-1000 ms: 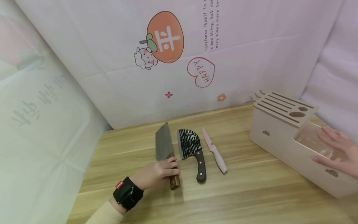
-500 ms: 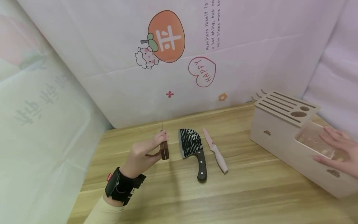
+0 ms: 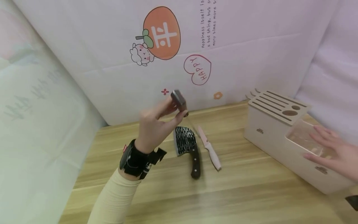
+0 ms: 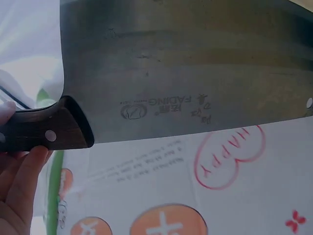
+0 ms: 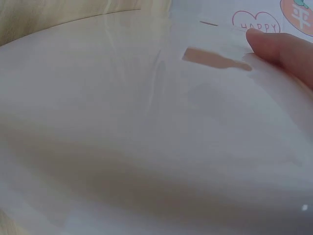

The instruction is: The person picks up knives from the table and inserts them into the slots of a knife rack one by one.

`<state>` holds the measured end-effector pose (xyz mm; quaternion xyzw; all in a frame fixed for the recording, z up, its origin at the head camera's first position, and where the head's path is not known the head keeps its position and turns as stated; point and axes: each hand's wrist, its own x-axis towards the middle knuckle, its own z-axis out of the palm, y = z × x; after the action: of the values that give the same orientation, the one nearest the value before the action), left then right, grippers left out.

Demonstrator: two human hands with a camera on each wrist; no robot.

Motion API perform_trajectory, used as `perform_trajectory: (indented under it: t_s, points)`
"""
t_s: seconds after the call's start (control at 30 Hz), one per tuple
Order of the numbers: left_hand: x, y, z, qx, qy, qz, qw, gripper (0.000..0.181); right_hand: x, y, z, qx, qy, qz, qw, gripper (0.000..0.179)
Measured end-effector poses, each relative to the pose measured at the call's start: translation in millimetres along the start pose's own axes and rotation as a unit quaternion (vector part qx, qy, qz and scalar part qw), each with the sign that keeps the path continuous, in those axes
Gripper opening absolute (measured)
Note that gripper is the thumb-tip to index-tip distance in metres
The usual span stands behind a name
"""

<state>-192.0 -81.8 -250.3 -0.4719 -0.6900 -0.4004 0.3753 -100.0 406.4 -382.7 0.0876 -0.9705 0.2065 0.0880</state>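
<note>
My left hand (image 3: 156,124) grips a cleaver (image 3: 179,101) by its dark wooden handle, up above the table. The head view catches its blade nearly edge-on, sloping down toward the table; in the left wrist view the broad grey blade (image 4: 186,63) fills the top. A cleaver with a black-and-silver patterned blade (image 3: 185,141) and a small pink-bladed knife (image 3: 213,157) lie side by side below. On the right, my right hand (image 3: 332,152) rests at the rim of a beige knife holder (image 3: 277,137), fingers stretched over its open compartment. The right wrist view shows mostly its pale wall.
The holder's raised end has a slotted top (image 3: 275,105) with long slits and two round holes, plus small hooks at its left side. A printed white cloth (image 3: 237,68) stands behind the wooden table (image 3: 237,193), and more cloth hangs at both sides.
My left hand has lifted the wooden-handled cleaver off the table, up and slightly right, and turned its handle upward. The right hand stays at the holder.
</note>
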Motion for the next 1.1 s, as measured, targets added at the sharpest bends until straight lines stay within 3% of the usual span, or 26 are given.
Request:
perform_trajectory:
  t_s: [0.3,0.57,0.7,0.93,1.03,1.1]
  points:
    - [59.0,12.4,38.0,-0.081,0.087,0.033,0.9924,0.043,4.4,-8.5,-5.2,-0.001,-0.025,0.002,0.9997,0.084]
    - [106.3,22.0,69.0,-0.102,0.12,0.026,0.9871,0.042,4.7,-11.2,-8.0,0.001,-0.044,0.019,0.9989,0.083]
    - [128.9,30.3,79.0,-0.149,0.128,0.014,0.9804,0.04,4.8,-10.0,-8.5,-0.001,-0.047,0.021,0.9987,0.084]
    - [149.4,46.0,93.9,-0.212,0.185,-0.02,0.9594,0.045,0.3,-9.0,-11.2,-0.01,-0.039,0.016,0.9991,0.084]
    - [153.8,49.5,104.6,-0.242,0.19,-0.041,0.9505,0.045,-1.0,-9.3,-11.0,0.003,-0.041,0.019,0.999,0.084]
    - [156.1,50.0,113.3,-0.245,0.185,-0.059,0.9499,0.043,-1.3,-9.5,-9.4,0.012,-0.042,0.016,0.9989,0.084]
